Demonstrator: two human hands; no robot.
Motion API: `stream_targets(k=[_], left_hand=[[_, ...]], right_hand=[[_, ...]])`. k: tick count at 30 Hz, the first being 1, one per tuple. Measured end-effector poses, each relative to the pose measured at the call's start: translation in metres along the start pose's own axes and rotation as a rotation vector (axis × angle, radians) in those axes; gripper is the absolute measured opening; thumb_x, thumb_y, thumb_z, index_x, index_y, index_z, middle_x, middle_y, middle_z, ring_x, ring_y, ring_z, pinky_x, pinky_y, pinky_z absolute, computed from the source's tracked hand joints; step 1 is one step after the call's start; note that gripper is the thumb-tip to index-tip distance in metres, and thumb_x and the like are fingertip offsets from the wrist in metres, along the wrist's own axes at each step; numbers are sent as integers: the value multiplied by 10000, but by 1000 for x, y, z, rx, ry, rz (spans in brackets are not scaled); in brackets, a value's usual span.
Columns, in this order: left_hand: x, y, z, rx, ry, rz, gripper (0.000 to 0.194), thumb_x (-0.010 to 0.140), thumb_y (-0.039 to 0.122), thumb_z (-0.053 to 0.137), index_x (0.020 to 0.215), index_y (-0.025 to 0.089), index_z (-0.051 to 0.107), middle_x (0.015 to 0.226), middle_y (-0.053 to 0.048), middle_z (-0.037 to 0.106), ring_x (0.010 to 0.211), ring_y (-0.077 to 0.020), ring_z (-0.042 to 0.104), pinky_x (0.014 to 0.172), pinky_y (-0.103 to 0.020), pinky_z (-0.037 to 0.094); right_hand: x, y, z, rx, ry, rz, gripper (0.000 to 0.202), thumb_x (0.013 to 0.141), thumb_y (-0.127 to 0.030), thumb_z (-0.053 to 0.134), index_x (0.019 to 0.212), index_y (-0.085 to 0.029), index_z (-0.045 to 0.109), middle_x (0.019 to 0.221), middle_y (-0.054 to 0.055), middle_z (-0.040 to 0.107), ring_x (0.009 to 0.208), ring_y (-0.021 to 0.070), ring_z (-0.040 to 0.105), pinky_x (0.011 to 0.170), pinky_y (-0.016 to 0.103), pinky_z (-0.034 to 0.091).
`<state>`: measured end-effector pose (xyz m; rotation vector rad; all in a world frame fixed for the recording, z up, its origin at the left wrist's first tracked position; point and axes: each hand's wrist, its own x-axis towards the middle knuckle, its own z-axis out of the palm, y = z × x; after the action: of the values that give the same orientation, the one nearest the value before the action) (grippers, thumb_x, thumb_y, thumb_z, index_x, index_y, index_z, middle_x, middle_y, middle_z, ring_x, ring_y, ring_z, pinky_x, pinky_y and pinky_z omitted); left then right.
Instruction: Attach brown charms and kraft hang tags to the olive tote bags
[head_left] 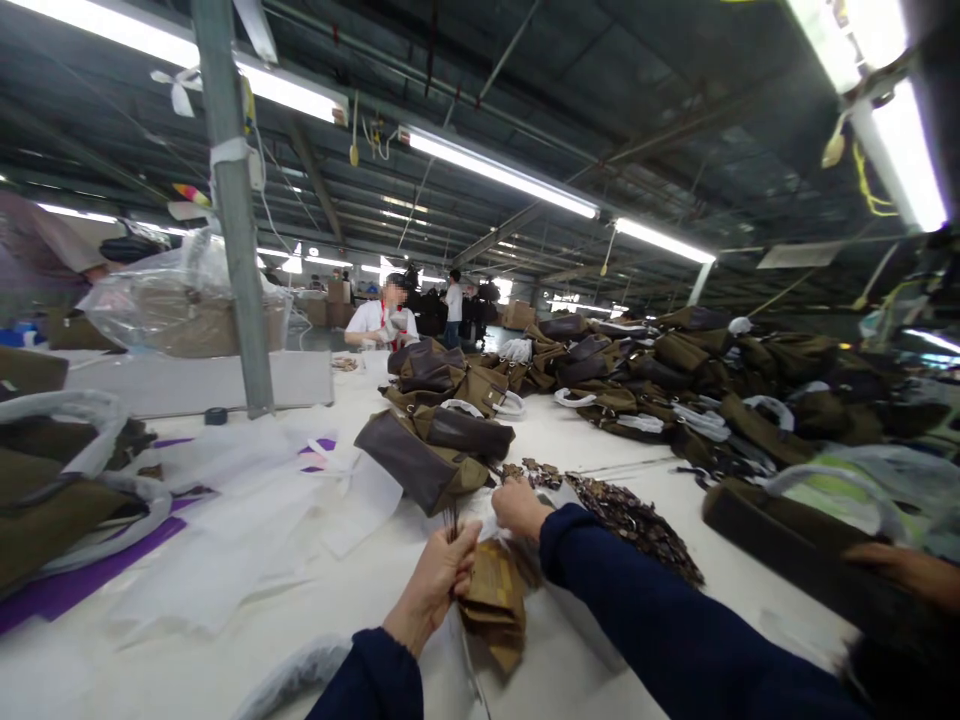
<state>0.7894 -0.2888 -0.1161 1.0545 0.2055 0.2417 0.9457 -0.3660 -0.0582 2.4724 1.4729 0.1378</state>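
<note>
Your two hands work near each other, but apart, over the white table (352, 620). Your left hand (439, 575) is closed, thumb against fingers, on a few thin dark strands (451, 520), which project upward from the grip toward the nearest bag (409, 465). Your right hand (520, 507), its fingers curled, lies at the near left end of a heap of small brown tags (634, 520); whether it grips one cannot be told. Folded brown paper (495, 600) lies below and between your hands; contact with the left is unclear. The heap extends to the right, beside your right sleeve (637, 590). Beyond it, a large pile of bags (675, 370), olive and dark brown, some with white-wrapped handles, covers the far right. At the right edge, another person's hand (907, 575) rests at a separate dark bag (780, 535). To your left, white sheets (225, 560) partly overlie purple ones (90, 580), near a grey post (236, 220). Across the table, a person in white (379, 325) faces you.
</note>
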Motion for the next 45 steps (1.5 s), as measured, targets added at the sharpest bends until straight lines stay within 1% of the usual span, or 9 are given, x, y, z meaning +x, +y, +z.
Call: stream_targets(k=[4,7,10,17,22,25,36,41,45], left_hand=[[-1,-4,4,66,70,40,547,719,716,635,798,193,501,463,141,264,372,-27,152,342,-159,157],[-2,-5,10,104,132,80,574,739,724,596,892,172,548,482,133,277,382,-35,172,347,-159,177],[-4,-6,17,110,153,99,553,755,719,584,850,177,534,488,125,283,387,-37,188,348,-160,191],[-6,-10,22,61,162,168,547,770,717,584,671,209,406,487,115,261,389,-31,182,342,-167,195],[-9,-8,23,44,90,204,482,749,626,688,814,179,522,531,115,298,413,-27,191,356,-151,214],[-11,-6,27,91,95,163,459,733,562,738,897,170,565,560,105,338,420,-27,235,361,-144,221],[-8,-9,27,182,170,107,433,770,590,670,783,179,536,511,116,296,395,-35,221,357,-154,200],[-9,12,31,483,230,271,427,908,593,448,752,202,518,548,70,394,442,-83,340,435,-199,294],[-5,28,43,837,277,503,384,960,490,368,777,210,556,741,-16,562,728,-178,531,725,-307,449]], right_hand=[[-19,-1,-13,197,136,67,106,825,-207,630,832,-160,724,922,110,721,1000,264,587,861,363,390],[-40,-8,-14,362,202,37,115,855,-236,608,809,-182,699,827,37,704,822,166,594,711,255,381],[-55,-17,-10,503,248,28,135,876,-239,585,793,-174,669,722,-2,665,670,115,550,585,221,330],[-66,-36,-4,910,351,36,223,866,-297,605,690,-161,618,643,-15,602,615,106,496,565,220,314],[-62,-42,13,1192,388,89,151,810,-193,600,666,-155,573,612,-24,545,594,109,472,552,215,344],[-64,-42,22,1238,390,117,142,829,-209,574,697,-157,574,647,-16,564,619,115,484,566,215,360],[-90,-43,24,1021,472,12,81,846,-143,614,776,-174,640,824,17,655,801,155,559,766,270,406],[-126,-21,20,1148,496,31,97,910,-234,580,897,-190,665,841,11,647,768,148,554,713,262,410],[-169,-3,29,1293,435,117,178,937,-306,542,861,-183,645,746,-6,619,690,135,531,630,247,388]])
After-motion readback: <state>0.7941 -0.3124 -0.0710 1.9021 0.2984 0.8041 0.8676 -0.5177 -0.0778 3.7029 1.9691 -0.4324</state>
